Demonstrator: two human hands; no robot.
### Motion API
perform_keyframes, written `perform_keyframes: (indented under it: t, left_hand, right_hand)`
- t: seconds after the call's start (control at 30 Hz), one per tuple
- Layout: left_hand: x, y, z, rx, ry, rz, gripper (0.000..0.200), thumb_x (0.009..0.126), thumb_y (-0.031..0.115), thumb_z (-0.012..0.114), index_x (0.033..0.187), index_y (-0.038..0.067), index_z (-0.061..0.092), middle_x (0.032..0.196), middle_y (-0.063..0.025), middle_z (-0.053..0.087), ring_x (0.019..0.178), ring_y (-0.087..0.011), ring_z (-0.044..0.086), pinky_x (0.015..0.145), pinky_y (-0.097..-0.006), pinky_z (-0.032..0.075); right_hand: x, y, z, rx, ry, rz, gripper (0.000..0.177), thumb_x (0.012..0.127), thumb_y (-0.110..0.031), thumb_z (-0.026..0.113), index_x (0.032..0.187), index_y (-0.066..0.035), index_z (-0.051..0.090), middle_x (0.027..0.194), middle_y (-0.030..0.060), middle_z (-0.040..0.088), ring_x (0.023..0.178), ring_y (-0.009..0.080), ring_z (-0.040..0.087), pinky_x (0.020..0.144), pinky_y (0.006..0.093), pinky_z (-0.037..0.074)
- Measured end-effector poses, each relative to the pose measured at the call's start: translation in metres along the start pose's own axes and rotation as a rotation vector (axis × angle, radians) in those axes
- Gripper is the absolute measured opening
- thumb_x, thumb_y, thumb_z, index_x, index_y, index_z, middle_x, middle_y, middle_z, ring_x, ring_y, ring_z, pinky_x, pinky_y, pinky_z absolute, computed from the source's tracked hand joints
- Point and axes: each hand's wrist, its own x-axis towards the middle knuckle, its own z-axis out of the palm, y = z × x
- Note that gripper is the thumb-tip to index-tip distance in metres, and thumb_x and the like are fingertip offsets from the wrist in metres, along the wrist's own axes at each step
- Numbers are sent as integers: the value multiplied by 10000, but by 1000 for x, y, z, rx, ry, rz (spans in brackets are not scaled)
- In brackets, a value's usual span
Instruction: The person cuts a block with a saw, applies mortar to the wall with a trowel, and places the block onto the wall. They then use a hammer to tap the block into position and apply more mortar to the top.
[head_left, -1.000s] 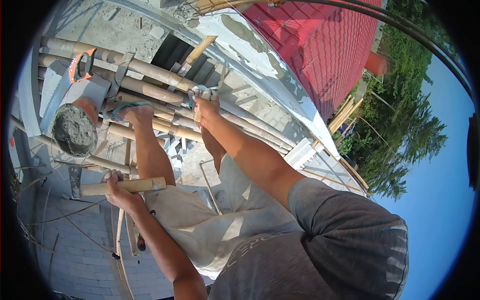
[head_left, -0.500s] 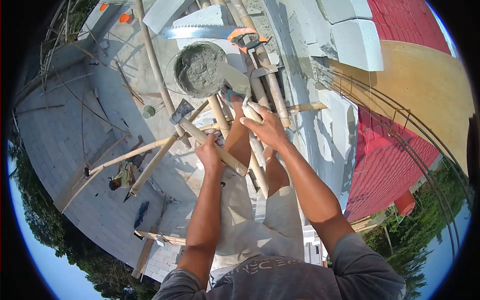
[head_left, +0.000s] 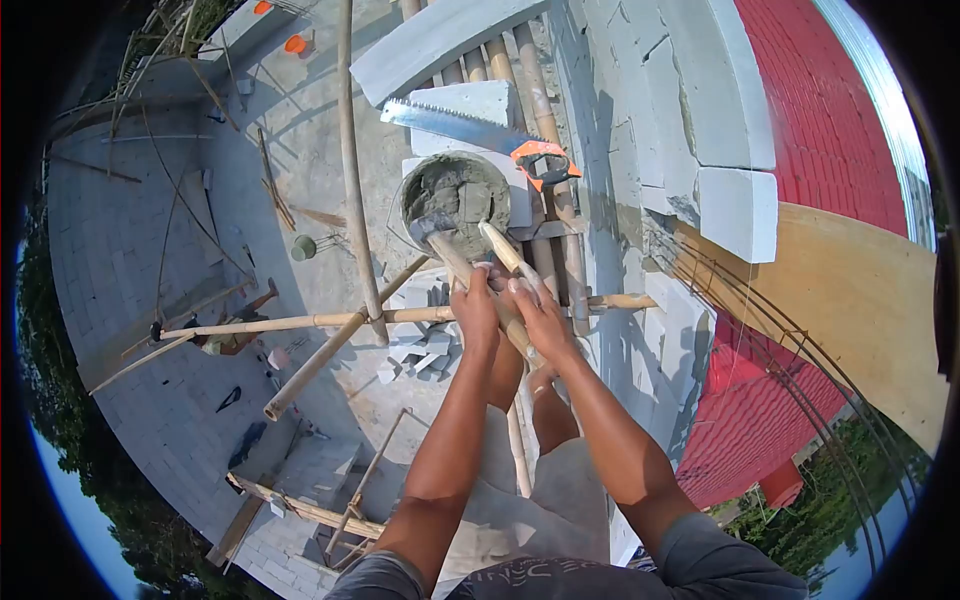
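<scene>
My left hand [head_left: 478, 309] is wrapped round the wooden handle of a hammer [head_left: 500, 307], whose metal head is at the left edge of the mortar in the bucket [head_left: 458, 190]. Close beside it, my right hand [head_left: 535, 312] grips the light handle of a trowel [head_left: 508, 250]; the trowel's blade is hidden in the grey mortar. Both handles slant up towards the bucket, almost touching near my hands. Just above the bucket, a handsaw [head_left: 470, 128] with an orange grip lies across pale blocks [head_left: 465, 100].
Bamboo poles [head_left: 350, 150] cross beside and below the bucket. A block wall [head_left: 680, 90] runs along the right, with bent rebar [head_left: 800, 335] and a red roof [head_left: 820, 110] beyond. Broken block pieces [head_left: 425, 350] lie lower down. Another person [head_left: 235, 335] is at the far left below.
Both hands have moved closer together. The hammer head has gone from left of the bucket to its mortar, and the trowel blade, visible before, is now in the mortar. The view has shifted.
</scene>
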Motion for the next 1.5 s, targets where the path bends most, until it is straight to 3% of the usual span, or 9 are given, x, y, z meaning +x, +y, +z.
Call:
perform_keyframes:
  t: [0.07, 0.4, 0.63, 0.9, 1.07, 1.2, 1.27, 1.37, 1.5]
  left_hand:
    - [20, -6, 13, 82, -19, 87, 269, 937, 260, 588, 949, -4, 637, 769, -53, 640, 699, -132, 584, 650, -281, 469]
    - [75, 73, 53, 485, -268, 331, 411, 1017, 367, 534, 1127, -9, 659, 818, -70, 683, 737, -102, 596, 649, -283, 476]
    - [205, 157, -10, 123, -88, 473, 322, 1031, 272, 532, 1170, 1, 636, 928, -83, 678, 722, -97, 610, 646, -221, 467]
    - [417, 138, -44, 260, -101, 82, 699, 922, 497, 635, 1380, -2, 461, 1231, -162, 595, 1032, -224, 610, 867, -358, 505]
    - [491, 101, -34, 445, -113, -21, 767, 929, 481, 622, 1449, -31, 384, 1405, -218, 473, 1253, -350, 506, 1031, -435, 446]
    - [521, 82, -20, 401, -11, -19, 703, 941, 431, 623, 1438, -17, 407, 1385, -208, 489, 1244, -344, 513, 1039, -438, 442]
    - [545, 63, -21, 178, 26, -68, 560, 919, 361, 675, 1340, 23, 526, 1242, -116, 577, 971, -217, 606, 826, -368, 501]
    - [539, 63, -19, -1, -54, -129, 440, 959, 246, 639, 1322, 28, 519, 1285, -121, 568, 1141, -268, 584, 1020, -437, 446]
    - [542, 46, -38, 87, -115, -61, 344, 950, 204, 648, 1243, 50, 556, 1217, -79, 603, 1082, -231, 608, 981, -414, 456]
  right_hand:
    - [-10, -9, -14, 278, -186, 63, 653, 962, -508, 539, 1444, -75, 463, 1422, 237, 502, 1310, 418, 478, 1103, 441, 363]
    - [129, -26, -40, -306, 350, -277, 438, 943, -406, 612, 1213, -67, 679, 1087, 211, 702, 1027, 382, 670, 887, 418, 515]
    - [258, -23, -47, -602, 157, -233, 483, 842, -540, 677, 1194, -212, 713, 1111, 128, 706, 999, 333, 672, 860, 420, 518]
    - [332, 11, -26, -696, 55, -328, 443, 794, -553, 712, 1130, -265, 744, 973, 77, 707, 920, 315, 676, 810, 431, 524]
    - [355, 38, -30, -753, 240, -506, 415, 807, -450, 744, 1020, -94, 742, 1110, 128, 631, 1093, 305, 579, 952, 421, 441]
    - [375, 34, -27, -653, 448, -551, 439, 825, -453, 734, 1048, -75, 729, 1128, 127, 629, 1093, 306, 588, 982, 445, 428]
    - [390, 26, -23, -577, 442, -490, 472, 838, -484, 710, 1083, -81, 721, 1166, 141, 621, 1135, 317, 570, 1008, 454, 414]
    - [412, 20, -13, -608, 412, -406, 550, 860, -542, 660, 1183, -97, 684, 1263, 171, 583, 1228, 340, 516, 1056, 466, 384]
    - [430, 11, 11, -786, 385, -407, 665, 861, -555, 655, 1338, -96, 584, 1363, 197, 520, 1309, 344, 464, 1096, 423, 365]
